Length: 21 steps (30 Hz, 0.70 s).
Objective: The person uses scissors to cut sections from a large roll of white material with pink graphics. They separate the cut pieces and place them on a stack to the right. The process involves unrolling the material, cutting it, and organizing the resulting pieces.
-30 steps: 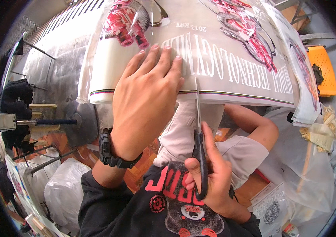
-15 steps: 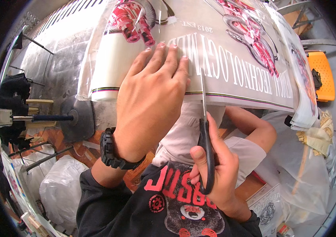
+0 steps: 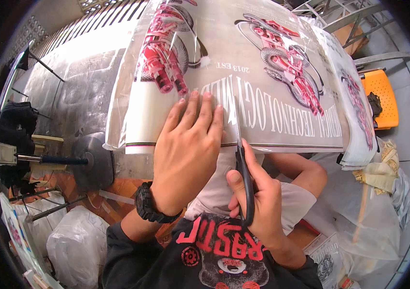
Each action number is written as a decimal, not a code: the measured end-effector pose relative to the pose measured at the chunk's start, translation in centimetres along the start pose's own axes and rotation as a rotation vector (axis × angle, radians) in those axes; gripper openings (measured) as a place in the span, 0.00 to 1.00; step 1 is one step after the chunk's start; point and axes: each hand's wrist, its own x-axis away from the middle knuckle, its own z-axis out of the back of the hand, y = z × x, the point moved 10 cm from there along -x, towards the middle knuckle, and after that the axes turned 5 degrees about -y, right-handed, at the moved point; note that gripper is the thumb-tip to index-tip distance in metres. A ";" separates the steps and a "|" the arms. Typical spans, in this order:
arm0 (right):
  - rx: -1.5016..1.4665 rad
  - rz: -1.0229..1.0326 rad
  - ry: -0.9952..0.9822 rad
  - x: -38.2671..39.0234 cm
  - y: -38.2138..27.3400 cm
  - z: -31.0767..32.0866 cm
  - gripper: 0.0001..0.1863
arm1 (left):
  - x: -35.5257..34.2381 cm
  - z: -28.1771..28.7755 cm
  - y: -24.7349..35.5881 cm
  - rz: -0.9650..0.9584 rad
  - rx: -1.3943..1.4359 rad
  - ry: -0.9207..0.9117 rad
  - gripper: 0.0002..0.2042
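Observation:
A large see-through sheet (image 3: 287,138) printed with red machine pictures and white lettering lies over the work surface before me, with a thin dark stripe along its near edge. My left hand (image 3: 188,142) rests flat on the sheet, palm down, fingers stretched forward and slightly apart. In my right hand (image 3: 266,200) is a pair of black-handled scissors (image 3: 246,180), thumb and fingers around the handles. Their blades point away from me and reach past the sheet's near edge, just right of my left fingers. The blades look close together; the lower blade is hard to make out.
More printed sheets (image 3: 359,144) hang at the right. Beyond them sits an orange plastic seat (image 3: 383,98). To the left are a dark round-cornered stool seat (image 3: 92,159), metal bars and a clear plastic bag (image 3: 77,236). Someone's bent arm (image 3: 299,173) shows beyond my right hand.
The sheet sits lower in the view as my head view shifted. The scissors have gone farther in past the sheet's near edge. My left hand stays flat on the sheet.

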 end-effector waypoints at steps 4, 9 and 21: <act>0.004 0.012 0.009 -1.4 -0.5 0.4 0.32 | -0.1 0.0 0.0 0.001 0.020 -0.017 0.20; 0.030 0.040 0.002 -3.0 -1.2 0.4 0.32 | -0.1 0.0 -0.1 -0.009 0.017 -0.027 0.21; -0.006 0.071 0.059 -4.2 -1.5 0.5 0.37 | 0.0 -0.1 0.0 -0.011 0.048 -0.043 0.23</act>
